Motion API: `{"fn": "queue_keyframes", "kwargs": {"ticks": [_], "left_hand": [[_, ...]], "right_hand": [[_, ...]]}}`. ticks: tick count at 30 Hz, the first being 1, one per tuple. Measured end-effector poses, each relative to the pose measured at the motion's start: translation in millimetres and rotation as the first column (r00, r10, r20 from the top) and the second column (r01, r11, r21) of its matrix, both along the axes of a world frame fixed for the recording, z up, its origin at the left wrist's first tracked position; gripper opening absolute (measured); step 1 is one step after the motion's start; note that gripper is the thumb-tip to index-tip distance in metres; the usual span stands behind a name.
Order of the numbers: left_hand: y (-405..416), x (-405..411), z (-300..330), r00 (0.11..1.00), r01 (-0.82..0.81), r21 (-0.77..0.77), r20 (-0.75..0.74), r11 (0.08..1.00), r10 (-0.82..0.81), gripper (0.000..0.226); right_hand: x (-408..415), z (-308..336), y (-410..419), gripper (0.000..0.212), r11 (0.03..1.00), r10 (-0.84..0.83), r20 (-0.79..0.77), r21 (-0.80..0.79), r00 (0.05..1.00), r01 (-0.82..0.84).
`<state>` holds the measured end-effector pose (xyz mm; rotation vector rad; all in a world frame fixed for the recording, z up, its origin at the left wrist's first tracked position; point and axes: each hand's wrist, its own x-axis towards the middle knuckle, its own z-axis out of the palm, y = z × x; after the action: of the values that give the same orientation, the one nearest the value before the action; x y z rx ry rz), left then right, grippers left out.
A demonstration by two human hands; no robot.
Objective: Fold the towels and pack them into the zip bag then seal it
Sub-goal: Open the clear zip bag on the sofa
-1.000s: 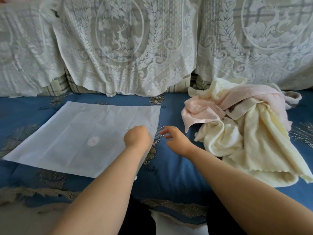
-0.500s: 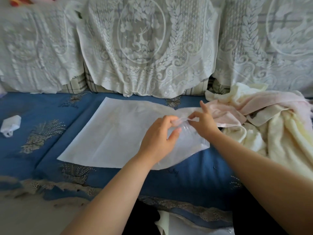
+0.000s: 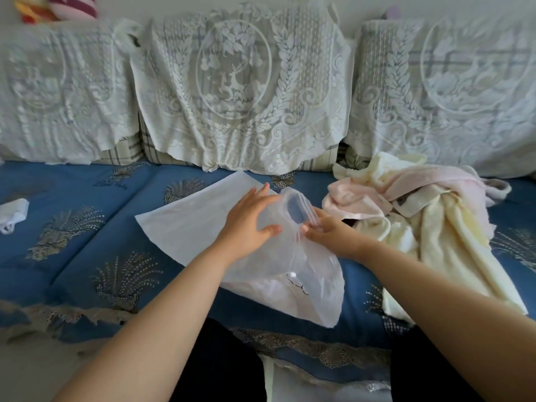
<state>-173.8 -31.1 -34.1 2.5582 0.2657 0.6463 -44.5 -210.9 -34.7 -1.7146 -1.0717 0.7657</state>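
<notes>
A frosted white zip bag (image 3: 185, 227) lies on the blue sofa seat, its right end lifted and its mouth pulled open into a loop. My left hand (image 3: 249, 219) holds the near-left lip of the mouth, thumb under and fingers spread over the plastic. On the right lip my right hand (image 3: 324, 232) pinches the zip strip. To the right lies a loose heap of towels, a pink towel (image 3: 362, 195) on top of cream towels (image 3: 441, 233), unfolded.
The blue patterned sofa seat (image 3: 101, 221) runs across the view, with lace-covered back cushions (image 3: 232, 91) behind. A small white crumpled item (image 3: 13, 213) sits at the far left. A lace trim edges the seat front.
Both hands took the bag's right edge, lifted it and pulled the mouth open. The bag, flat a second ago, now bulges at its right end.
</notes>
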Motion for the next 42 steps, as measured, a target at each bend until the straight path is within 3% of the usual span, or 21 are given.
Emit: {"fn": "queue_keyframes", "kwargs": {"ticks": [3, 5, 7, 8, 10, 12, 13, 16, 18, 22, 25, 27, 29, 31, 33, 36, 38, 39, 40, 41, 42], "left_hand": [[-20.3, 11.6, 9.0, 0.99, 0.039, 0.007, 0.139, 0.999, -0.039, 0.017], [-29.5, 10.7, 15.1, 0.966, 0.003, 0.068, 0.258, 0.998, -0.02, 0.02], [-31.8, 9.6, 23.8, 0.919, -0.107, 0.164, 0.393, 0.981, 0.034, 0.032], [-31.3, 9.7, 28.3, 0.892, -0.144, 0.185, 0.449, 0.972, 0.047, 0.037], [-31.3, 10.1, 38.5, 0.87, -0.165, 0.148, 0.487, 0.975, 0.074, 0.05], [-30.5, 11.5, 48.3, 0.867, -0.181, 0.114, 0.488, 0.977, 0.104, 0.067], [-28.5, 12.2, 52.7, 0.859, -0.208, 0.122, 0.498, 0.97, 0.122, 0.069], [-16.7, 17.1, 69.9, 0.789, -0.31, 0.142, 0.59, 0.94, 0.171, 0.052], [-8.1, 24.6, 81.4, 0.767, -0.346, 0.149, 0.614, 0.926, 0.187, 0.041], [-0.5, 46.0, 97.4, 0.77, -0.449, 0.227, 0.589, 0.864, 0.245, 0.024], [1.6, 61.8, 110.0, 0.813, -0.432, 0.155, 0.494, 0.888, 0.309, 0.021], [2.7, 70.4, 115.2, 0.82, -0.35, -0.104, 0.446, 0.931, 0.358, 0.016], [1.6, 74.8, 113.6, 0.806, -0.31, -0.298, 0.421, 0.903, 0.416, 0.017], [0.4, 74.9, 104.7, 0.799, -0.329, -0.307, 0.412, 0.893, 0.437, 0.019], [1.8, 72.6, 88.1, 0.796, -0.369, -0.23, 0.423, 0.9, 0.434, 0.019], [5.8, 67.4, 57.9, 0.781, -0.376, -0.254, 0.43, 0.891, 0.452, 0.019], [9.7, 66.4, 41.5, 0.779, -0.371, -0.26, 0.435, 0.891, 0.451, 0.019], [11.9, 67.3, 36.3, 0.789, -0.374, -0.249, 0.422, 0.893, 0.448, 0.018], [13.5, 68.4, 32.7, 0.798, -0.389, -0.232, 0.399, 0.892, 0.452, 0.018], [14.5, 69.5, 30.0, 0.799, -0.415, -0.212, 0.38, 0.885, 0.466, 0.019], [15.1, 70.5, 28.6, 0.795, -0.437, -0.196, 0.372, 0.878, 0.479, 0.019]], "right_hand": [[5.1, -6.4, -9.1, 0.023, 0.998, -0.063, 0.166, -0.02, 0.984, 0.067], [12.7, -11.8, -12.5, 0.04, 0.972, -0.237, 0.224, 0.045, 0.945, 0.232], [20.4, -15.6, -17.1, 0.073, 0.918, -0.396, 0.183, 0.077, 0.9, 0.389], [27.1, -22.7, -20.7, 0.08, 0.906, -0.423, 0.151, 0.044, 0.893, 0.422], [37.7, -37.9, -31.4, 0.056, 0.906, -0.374, 0.102, -0.173, 0.922, 0.387], [34.2, -46.3, -45.3, 0.026, 0.846, -0.231, 0.069, -0.478, 0.971, 0.235], [33.3, -49.6, -50.2, 0.018, 0.833, -0.242, 0.051, -0.501, 0.969, 0.235], [35.8, -50.0, -52.3, 0.013, 0.832, -0.508, -0.216, -0.374, 0.834, 0.41], [38.4, -50.8, -50.1, 0.02, 0.825, -0.55, -0.384, -0.39, 0.741, 0.41], [33.6, -61.6, -47.9, 0.028, 0.817, -0.574, -0.574, -0.448, 0.584, 0.363], [27.9, -66.2, -39.8, 0.024, 0.841, -0.531, -0.713, -0.377, 0.458, 0.387], [23.7, -64.3, -29.5, 0.02, 0.855, -0.467, -0.805, -0.304, 0.367, 0.421], [18.6, -59.1, -14.7, 0.016, 0.884, -0.346, -0.891, -0.206, 0.294, 0.419], [13.9, -56.1, 1.3, 0.019, 0.913, -0.235, -0.934, -0.117, 0.269, 0.39], [11.9, -55.8, 15.3, 0.03, 0.941, -0.212, -0.922, -0.103, 0.324, 0.323], [17.9, -56.0, 24.6, 0.045, 0.928, -0.372, -0.698, -0.262, 0.611, 0.265], [33.1, -58.9, 21.6, 0.045, 0.856, -0.504, -0.334, -0.315, 0.797, 0.409], [44.4, -59.4, 17.3, 0.036, 0.812, -0.554, -0.084, -0.276, 0.828, 0.515], [58.5, -60.2, 11.6, 0.024, 0.769, -0.576, 0.185, -0.206, 0.796, 0.605], [73.9, -60.5, 6.2, 0.017, 0.747, -0.543, 0.423, -0.151, 0.725, 0.648], [89.4, -60.9, 2.6, 0.024, 0.743, -0.443, 0.622, -0.149, 0.646, 0.653]]}}
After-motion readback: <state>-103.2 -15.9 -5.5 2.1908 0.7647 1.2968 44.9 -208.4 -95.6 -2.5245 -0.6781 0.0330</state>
